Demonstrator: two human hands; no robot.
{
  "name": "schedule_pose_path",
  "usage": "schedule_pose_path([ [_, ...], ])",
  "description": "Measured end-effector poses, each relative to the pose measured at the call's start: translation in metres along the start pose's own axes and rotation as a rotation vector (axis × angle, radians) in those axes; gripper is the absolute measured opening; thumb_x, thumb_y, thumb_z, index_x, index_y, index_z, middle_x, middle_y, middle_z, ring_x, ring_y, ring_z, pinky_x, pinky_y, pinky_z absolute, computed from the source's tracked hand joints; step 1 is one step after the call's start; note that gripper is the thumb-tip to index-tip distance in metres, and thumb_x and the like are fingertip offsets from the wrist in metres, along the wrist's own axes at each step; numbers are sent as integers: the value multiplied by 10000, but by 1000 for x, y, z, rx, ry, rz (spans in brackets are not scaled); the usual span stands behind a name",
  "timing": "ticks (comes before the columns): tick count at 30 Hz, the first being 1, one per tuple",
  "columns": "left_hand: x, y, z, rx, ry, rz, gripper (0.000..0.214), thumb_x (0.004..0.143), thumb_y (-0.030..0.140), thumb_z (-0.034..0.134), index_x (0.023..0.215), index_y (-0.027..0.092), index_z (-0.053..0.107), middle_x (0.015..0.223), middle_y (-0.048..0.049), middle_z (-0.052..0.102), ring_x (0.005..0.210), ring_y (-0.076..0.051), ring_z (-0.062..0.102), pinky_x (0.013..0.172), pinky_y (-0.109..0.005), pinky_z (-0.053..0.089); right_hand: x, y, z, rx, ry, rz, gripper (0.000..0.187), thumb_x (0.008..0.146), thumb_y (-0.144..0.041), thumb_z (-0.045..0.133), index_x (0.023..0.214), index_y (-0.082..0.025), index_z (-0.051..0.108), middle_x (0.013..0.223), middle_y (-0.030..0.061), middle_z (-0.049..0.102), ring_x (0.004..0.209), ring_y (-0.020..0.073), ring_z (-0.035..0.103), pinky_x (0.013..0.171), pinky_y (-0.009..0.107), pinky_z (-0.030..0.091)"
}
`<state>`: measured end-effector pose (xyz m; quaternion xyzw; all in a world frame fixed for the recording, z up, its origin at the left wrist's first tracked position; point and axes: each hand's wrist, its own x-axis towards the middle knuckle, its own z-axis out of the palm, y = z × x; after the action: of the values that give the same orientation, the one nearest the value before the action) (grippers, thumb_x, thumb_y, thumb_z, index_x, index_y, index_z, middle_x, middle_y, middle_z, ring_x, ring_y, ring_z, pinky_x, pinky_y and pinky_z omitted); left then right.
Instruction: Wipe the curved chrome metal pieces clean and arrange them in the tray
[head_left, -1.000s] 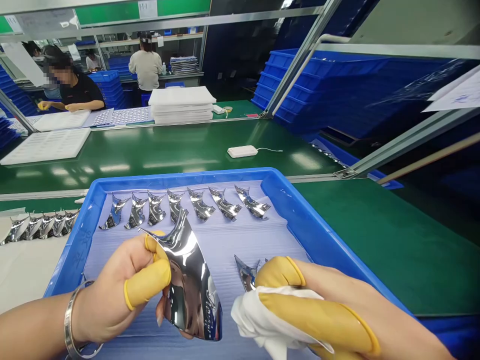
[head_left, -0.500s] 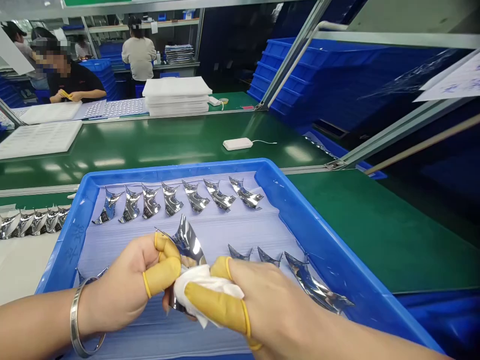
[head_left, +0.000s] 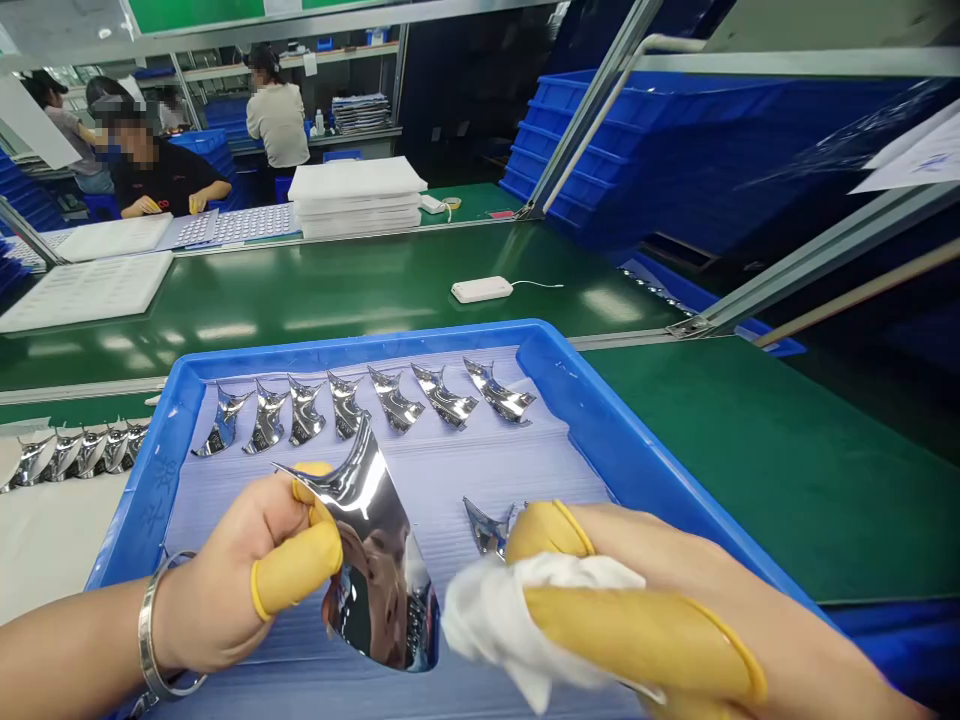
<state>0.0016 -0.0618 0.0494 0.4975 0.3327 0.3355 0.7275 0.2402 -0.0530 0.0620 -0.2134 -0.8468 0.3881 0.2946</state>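
Observation:
A shiny, curved chrome part with pointed upper corners is pinched along its left edge by my left hand, which wears yellow finger cots. My right hand, also in finger cots, grips a crumpled white cloth just right of the chrome part, with a small gap between them. Both hands are above a blue tray lined with pale lavender sheeting. Several similar chrome parts lie in a row at the tray's far side. Another one is partly hidden behind my right hand.
More chrome parts lie on a white surface at the left. A green bench beyond the tray carries a small white device and stacked white sheets. Blue crates stand at the back; co-workers are at upper left.
My right hand has moved right with the cloth, off the chrome part. The part in my left hand now shows its broad face. The view has shifted slightly.

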Motion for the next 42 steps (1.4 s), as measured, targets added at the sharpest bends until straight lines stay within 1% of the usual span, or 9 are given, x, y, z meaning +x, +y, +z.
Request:
schedule_pose_path([
  [3,4,-5,3,-31,-31,-35,445,735,522,559,560,114,548,580,-45,502,541,-123,468,533,-238,392,2,5,5,-183,-1,-51,243,785,-115,359,950,-228,497,725,46,535,591,172,492,541,278,394],
  [6,5,-9,5,-74,-49,-76,432,721,506,586,559,110,530,581,-39,501,510,-104,446,507,-222,380,3,7,17,-368,-3,-98,237,687,-98,342,830,-201,499,650,45,478,523,166,425,463,262,326],
  [10,5,-9,6,-66,-70,-101,415,714,510,593,659,100,558,588,-28,488,510,-100,434,515,-227,387,5,5,24,-478,-44,-109,233,691,-63,307,759,-165,505,617,45,445,512,163,392,448,246,290],
  [17,1,-7,7,6,-210,-147,363,774,480,535,707,131,461,618,-1,442,526,-74,375,514,-192,335,5,11,21,-586,45,-50,261,705,-12,305,790,-146,511,664,47,446,536,150,398,481,226,320],
  [20,-1,-11,7,18,-197,-184,345,769,455,554,699,134,451,589,15,409,500,-66,322,488,-189,312,6,22,20,-709,33,28,328,710,-8,318,882,-106,580,662,53,451,519,142,399,467,220,320],
  [24,-2,-11,5,66,-195,-176,391,769,494,531,720,105,532,650,-50,509,543,-102,421,540,-239,377,6,37,13,-867,54,163,503,692,-2,363,1143,-140,537,628,18,442,469,126,392,440,199,313],
  [26,-2,-7,5,125,-179,-133,422,764,519,520,691,104,546,665,-65,530,581,-124,453,586,-267,400,7,41,7,-852,81,200,521,713,-10,370,1187,-172,511,629,9,449,478,123,414,456,195,339],
  [32,3,1,8,82,-211,-172,509,747,582,489,644,92,580,628,-97,559,581,-162,506,570,-287,411,11,41,-4,-724,170,207,386,812,-80,349,1137,-116,554,647,41,500,539,154,473,501,242,410],
  [42,6,-4,7,-74,-201,-68,375,787,432,542,657,89,620,637,-68,563,625,-142,503,614,-257,420,11,46,-6,-689,221,230,383,815,-99,357,1149,-65,543,756,101,576,631,211,563,582,338,481],
])
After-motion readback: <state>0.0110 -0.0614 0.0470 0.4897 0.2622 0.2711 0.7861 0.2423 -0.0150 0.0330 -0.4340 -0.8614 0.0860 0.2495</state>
